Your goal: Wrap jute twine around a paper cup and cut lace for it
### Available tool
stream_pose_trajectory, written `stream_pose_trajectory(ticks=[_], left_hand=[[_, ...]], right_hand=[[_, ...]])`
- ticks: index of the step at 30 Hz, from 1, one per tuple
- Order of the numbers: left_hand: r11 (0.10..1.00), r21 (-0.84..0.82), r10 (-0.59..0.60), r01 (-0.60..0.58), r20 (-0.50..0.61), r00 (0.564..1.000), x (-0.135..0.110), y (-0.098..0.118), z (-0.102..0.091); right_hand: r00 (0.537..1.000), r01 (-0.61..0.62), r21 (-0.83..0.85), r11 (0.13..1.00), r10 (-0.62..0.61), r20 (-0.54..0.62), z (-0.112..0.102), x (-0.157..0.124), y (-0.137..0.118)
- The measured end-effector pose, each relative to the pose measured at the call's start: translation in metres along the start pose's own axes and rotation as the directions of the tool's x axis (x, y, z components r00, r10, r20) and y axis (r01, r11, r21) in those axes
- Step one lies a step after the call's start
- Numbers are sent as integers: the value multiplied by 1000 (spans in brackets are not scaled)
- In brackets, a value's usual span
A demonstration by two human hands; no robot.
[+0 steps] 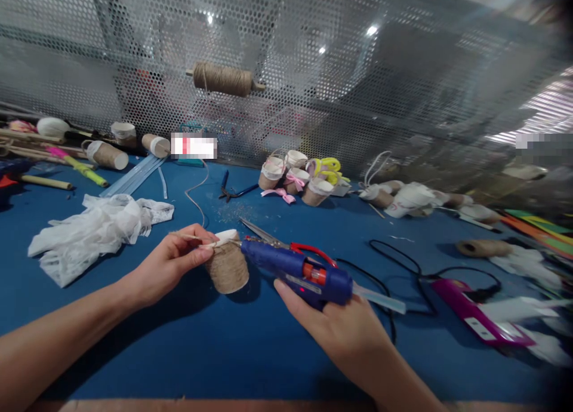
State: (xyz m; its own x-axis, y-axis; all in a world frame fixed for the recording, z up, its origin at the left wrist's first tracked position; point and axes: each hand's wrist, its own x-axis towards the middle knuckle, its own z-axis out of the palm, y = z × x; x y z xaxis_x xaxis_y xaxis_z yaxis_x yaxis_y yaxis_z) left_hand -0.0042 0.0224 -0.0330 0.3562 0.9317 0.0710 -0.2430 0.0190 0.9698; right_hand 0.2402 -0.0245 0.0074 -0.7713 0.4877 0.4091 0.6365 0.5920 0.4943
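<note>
A small cup wrapped in brown twine (pixel 227 267), white at its rim, is tilted in the middle of my view. My left hand (pixel 185 254) pinches it at the rim, together with a strand of twine (pixel 190 237). In my right hand (pixel 342 325) is a blue hot glue gun (pixel 298 271), its nozzle at the cup's upper right edge. A clear glue stick (pixel 380 297) sticks out of its back, and a small red light glows on its side. Partly behind the gun lie scissors with red handles (pixel 313 252).
White lace (pixel 102 227) lies left, near clear glue sticks (pixel 134 176). A twine spool (pixel 224 79) hangs on the perforated metal screen (pixel 286 54). Pliers (pixel 235 191) and several finished-looking cups (pixel 317 191) stand behind. At right are a black cable (pixel 403 251) and a purple power strip (pixel 478 310).
</note>
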Motion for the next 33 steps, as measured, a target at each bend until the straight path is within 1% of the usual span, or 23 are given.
stream_pose_trajectory(ticks=[3, 7, 15, 23, 26, 30, 33], left_hand=[[1000, -13, 8, -9, -19, 1000, -1, 1, 0], [1000, -11, 4, -4, -31, 1000, -1, 2, 1], [1000, -1, 6, -6, -56, 998, -2, 3, 4], [1000, -3, 10, -10, -44, 999, -2, 3, 5], [1000, 1, 11, -11, -40, 999, -2, 3, 4], [1000, -19, 3, -4, -41, 999, -3, 3, 4], [999, -39, 1, -3, -39, 999, -4, 2, 4]], right_hand=[[998, 41, -19, 999, -42, -42, -2, 0, 2], [995, 17, -34, 999, -20, -93, -4, 3, 1], [989, 36, -118, 992, -52, -135, -5, 5, -8], [988, 39, -144, 989, -60, -141, -7, 8, -11], [990, 42, -148, 988, -61, -127, -5, 7, -10], [991, -5, -139, 990, -13, -133, -4, 5, -10], [993, 1, -144, 990, -18, -116, -4, 4, -11]])
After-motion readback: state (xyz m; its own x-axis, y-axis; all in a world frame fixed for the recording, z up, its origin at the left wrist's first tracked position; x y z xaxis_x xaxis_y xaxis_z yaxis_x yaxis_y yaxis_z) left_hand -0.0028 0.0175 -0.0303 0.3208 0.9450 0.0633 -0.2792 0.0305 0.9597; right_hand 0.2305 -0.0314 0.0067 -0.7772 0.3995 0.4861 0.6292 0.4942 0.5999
